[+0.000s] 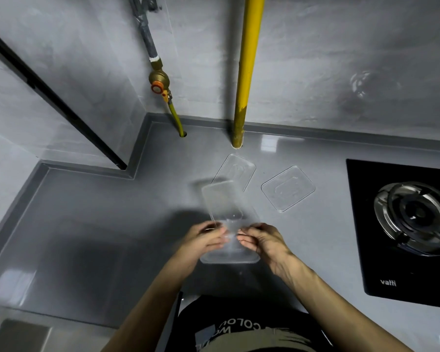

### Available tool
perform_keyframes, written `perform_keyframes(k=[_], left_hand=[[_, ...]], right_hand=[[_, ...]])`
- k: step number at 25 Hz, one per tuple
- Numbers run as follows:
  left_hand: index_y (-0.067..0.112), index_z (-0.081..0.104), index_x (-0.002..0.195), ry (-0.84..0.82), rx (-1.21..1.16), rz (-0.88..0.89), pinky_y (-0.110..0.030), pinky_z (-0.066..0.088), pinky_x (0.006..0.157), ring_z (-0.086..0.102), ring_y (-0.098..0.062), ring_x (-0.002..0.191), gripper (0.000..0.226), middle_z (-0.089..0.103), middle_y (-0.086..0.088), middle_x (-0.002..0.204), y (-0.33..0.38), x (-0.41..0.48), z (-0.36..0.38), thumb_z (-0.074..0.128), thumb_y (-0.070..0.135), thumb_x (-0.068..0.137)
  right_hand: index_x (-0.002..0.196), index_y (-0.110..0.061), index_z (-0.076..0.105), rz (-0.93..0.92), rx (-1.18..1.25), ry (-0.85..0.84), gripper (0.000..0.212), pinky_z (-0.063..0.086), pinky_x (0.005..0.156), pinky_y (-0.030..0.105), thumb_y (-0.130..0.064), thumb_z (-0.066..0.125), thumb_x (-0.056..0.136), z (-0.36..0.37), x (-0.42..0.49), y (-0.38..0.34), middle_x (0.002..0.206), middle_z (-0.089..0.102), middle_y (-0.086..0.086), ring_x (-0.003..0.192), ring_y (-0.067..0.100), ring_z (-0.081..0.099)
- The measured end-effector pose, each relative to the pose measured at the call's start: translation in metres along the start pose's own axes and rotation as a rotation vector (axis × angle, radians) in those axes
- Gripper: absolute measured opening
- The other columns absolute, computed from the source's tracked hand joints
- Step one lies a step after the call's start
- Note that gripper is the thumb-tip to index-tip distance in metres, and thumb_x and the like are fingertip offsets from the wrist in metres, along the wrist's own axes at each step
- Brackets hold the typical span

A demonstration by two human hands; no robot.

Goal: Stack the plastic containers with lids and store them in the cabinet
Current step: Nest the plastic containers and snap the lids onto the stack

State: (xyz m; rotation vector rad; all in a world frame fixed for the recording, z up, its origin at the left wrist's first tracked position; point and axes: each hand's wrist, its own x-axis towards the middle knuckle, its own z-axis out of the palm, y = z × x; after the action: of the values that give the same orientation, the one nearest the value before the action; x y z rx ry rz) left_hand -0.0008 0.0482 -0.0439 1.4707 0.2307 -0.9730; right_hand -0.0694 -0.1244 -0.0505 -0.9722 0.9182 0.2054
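Left hand [206, 240] and right hand [262, 240] grip a clear container [229, 212]; two lids [235, 171] lie beyond.

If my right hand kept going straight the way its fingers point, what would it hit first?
The right hand points leftward across the clear plastic container it grips, so it would likely meet the left hand fingertips just opposite, though depth is unclear.

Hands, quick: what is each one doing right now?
Left hand: gripping the clear container on its left side.
Right hand: gripping the same container on its right side.

home kitchen — gas hob [414, 219] | grey countertop [87, 224] | gas valve [158, 82]
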Motion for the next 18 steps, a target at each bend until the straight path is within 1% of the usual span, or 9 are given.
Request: perform_keyframes(k=[2,3,6,8,10,12,14,16,18], left_hand=[[-0.003,0.062,0.109,0.14,0.068,0.03,-0.023,0.059,0.069,0.071,-0.027,0.076,0.021,0.07,-0.027,0.103,0.003,0.001,0.007,0.062,0.005,0.089],[-0.005,0.06,0.11,0.175,0.081,0.041,-0.022,0.059,0.065,0.07,-0.025,0.071,0.021,0.07,-0.027,0.096,0.006,0.001,0.006,0.059,0.004,0.091],[-0.004,0.058,0.115,0.113,0.25,0.034,-0.025,0.057,0.062,0.066,-0.021,0.062,0.022,0.067,-0.016,0.077,0.01,-0.002,-0.011,0.053,0.005,0.095],[0.002,0.06,0.118,0.06,0.405,0.019,-0.025,0.054,0.058,0.062,-0.017,0.056,0.024,0.062,-0.01,0.069,0.011,-0.002,-0.022,0.049,0.005,0.097],[0.01,0.063,0.118,0.032,0.508,0.019,-0.023,0.053,0.053,0.058,-0.014,0.051,0.026,0.06,-0.008,0.066,0.011,0.0,-0.029,0.047,0.006,0.098],[0.014,0.066,0.117,0.067,0.584,0.065,-0.021,0.052,0.048,0.057,-0.012,0.05,0.028,0.062,-0.01,0.071,0.008,0.004,-0.032,0.048,0.008,0.097],[0.015,0.068,0.115,0.199,0.625,0.138,-0.021,0.052,0.045,0.057,-0.012,0.055,0.024,0.067,-0.011,0.084,0.002,0.012,-0.036,0.054,0.012,0.095],[0.017,0.065,0.114,0.349,0.621,0.136,-0.026,0.056,0.05,0.062,-0.017,0.06,0.024,0.069,-0.012,0.091,-0.005,0.019,-0.038,0.061,0.016,0.091],[0.016,0.062,0.114,0.411,0.584,0.095,-0.035,0.061,0.064,0.067,-0.024,0.066,0.028,0.072,-0.014,0.095,-0.014,0.024,-0.039,0.065,0.012,0.087]], right_hand=[[0.084,-0.007,0.061,0.004,-0.161,-0.017,0.008,0.052,0.049,0.018,0.0,0.064,0.087,0.006,-0.001,0.0,0.079,0.07,0.012,0.054,0.012,0.064],[0.089,-0.007,0.061,-0.02,-0.225,-0.001,0.007,0.049,0.05,0.019,-0.002,0.065,0.087,0.007,0.0,-0.001,0.082,0.067,0.011,0.055,0.013,0.061],[0.108,-0.007,0.056,-0.159,-0.271,0.126,0.021,0.046,0.055,0.025,-0.008,0.065,0.089,-0.002,0.006,-0.01,0.086,0.061,0.008,0.064,0.018,0.055],[0.113,-0.008,0.056,-0.265,-0.264,0.147,0.024,0.048,0.058,0.026,-0.008,0.063,0.09,-0.012,0.01,-0.019,0.087,0.06,0.005,0.068,0.019,0.056],[0.104,-0.009,0.064,-0.335,-0.401,0.132,0.013,0.05,0.057,0.023,-0.009,0.064,0.091,-0.019,0.015,-0.023,0.081,0.063,0.003,0.064,0.017,0.056],[0.088,-0.013,0.07,-0.35,-0.616,0.146,0.003,0.049,0.056,0.021,-0.015,0.068,0.089,-0.025,0.02,-0.02,0.07,0.065,-0.002,0.059,0.016,0.058],[0.081,-0.015,0.072,-0.317,-0.806,0.169,0.011,0.048,0.06,0.025,-0.026,0.071,0.085,-0.032,0.024,-0.009,0.065,0.067,-0.001,0.059,0.015,0.058],[0.075,-0.018,0.071,-0.27,-0.914,0.204,0.017,0.05,0.066,0.03,-0.033,0.072,0.083,-0.039,0.026,0.003,0.067,0.068,0.0,0.061,0.016,0.059],[0.07,-0.019,0.066,-0.247,-0.872,0.229,0.017,0.055,0.069,0.038,-0.028,0.072,0.084,-0.041,0.026,0.013,0.063,0.065,0.001,0.056,0.018,0.058]])
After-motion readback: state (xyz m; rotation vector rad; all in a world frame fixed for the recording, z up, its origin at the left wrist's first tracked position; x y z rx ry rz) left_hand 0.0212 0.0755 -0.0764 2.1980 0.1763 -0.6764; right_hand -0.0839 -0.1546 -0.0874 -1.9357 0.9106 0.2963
